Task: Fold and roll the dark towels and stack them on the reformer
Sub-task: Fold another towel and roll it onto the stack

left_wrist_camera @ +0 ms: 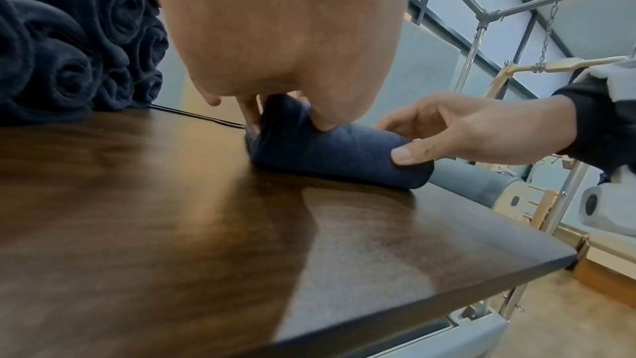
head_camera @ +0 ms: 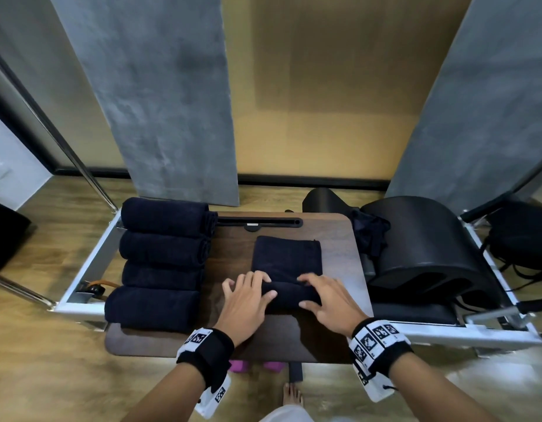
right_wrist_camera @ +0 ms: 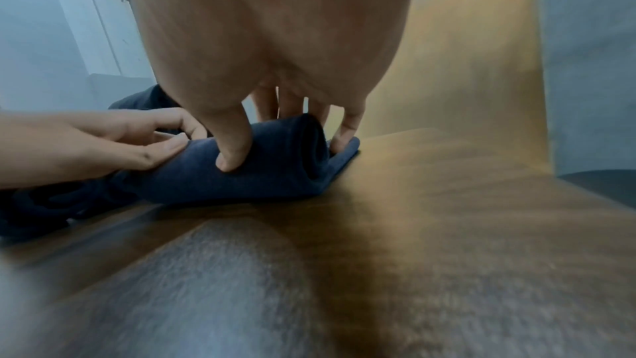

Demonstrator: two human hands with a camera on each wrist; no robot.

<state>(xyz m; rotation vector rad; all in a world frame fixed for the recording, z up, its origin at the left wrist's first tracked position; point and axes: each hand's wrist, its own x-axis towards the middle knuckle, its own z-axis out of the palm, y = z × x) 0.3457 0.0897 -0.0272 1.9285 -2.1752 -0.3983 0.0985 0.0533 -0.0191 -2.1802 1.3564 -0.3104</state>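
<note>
A dark towel (head_camera: 286, 257) lies on the wooden board (head_camera: 339, 239), its near end wound into a roll (head_camera: 289, 295). My left hand (head_camera: 248, 295) grips the roll's left end, and my right hand (head_camera: 324, 300) grips the right end. In the left wrist view the left hand (left_wrist_camera: 285, 119) curls over the roll (left_wrist_camera: 344, 162) with its thumb pressed in, and the right hand (left_wrist_camera: 430, 140) pinches the far end. The right wrist view has my right hand (right_wrist_camera: 285, 143) wrapped round the roll (right_wrist_camera: 241, 184), next to my left hand (right_wrist_camera: 137, 143). Several rolled dark towels (head_camera: 163, 260) lie side by side at the left.
The board sits across the reformer's metal frame (head_camera: 90, 263). A black arc barrel (head_camera: 422, 248) stands at the right with a loose dark cloth (head_camera: 370, 236) against it. Pink blocks (head_camera: 239, 367) and my bare foot (head_camera: 292, 394) are on the floor below.
</note>
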